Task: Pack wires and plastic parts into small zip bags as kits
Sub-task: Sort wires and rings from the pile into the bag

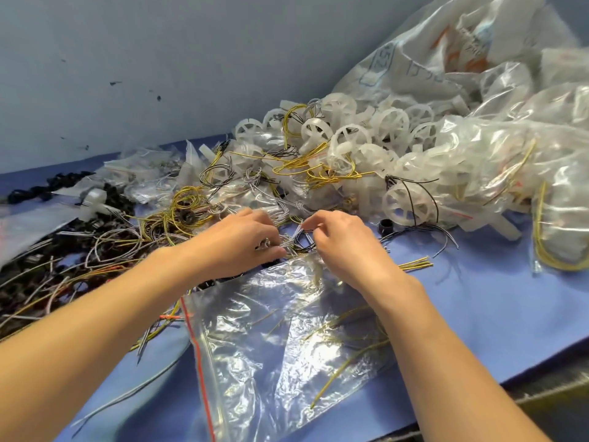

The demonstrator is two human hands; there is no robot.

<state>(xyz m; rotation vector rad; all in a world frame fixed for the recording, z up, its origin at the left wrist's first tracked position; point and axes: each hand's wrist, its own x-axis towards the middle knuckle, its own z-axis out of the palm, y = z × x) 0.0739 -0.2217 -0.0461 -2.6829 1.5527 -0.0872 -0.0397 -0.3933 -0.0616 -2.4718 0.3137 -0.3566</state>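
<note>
A clear zip bag with a red seal line lies flat on the blue table, yellow wires showing through it. Just beyond its far edge sits a small bundle of grey and black wires. My left hand curls its fingers round the bundle from the left and also holds a small metal piece. My right hand pinches the bundle's wire ends from the right. A pile of white plastic wheels and tangled yellow wires lies behind the hands.
Large clear bags of plastic parts are heaped at the right and back against a grey wall. Black parts and mixed wires cover the left. A small black ring sits right of my hands. The table's front edge runs at lower right.
</note>
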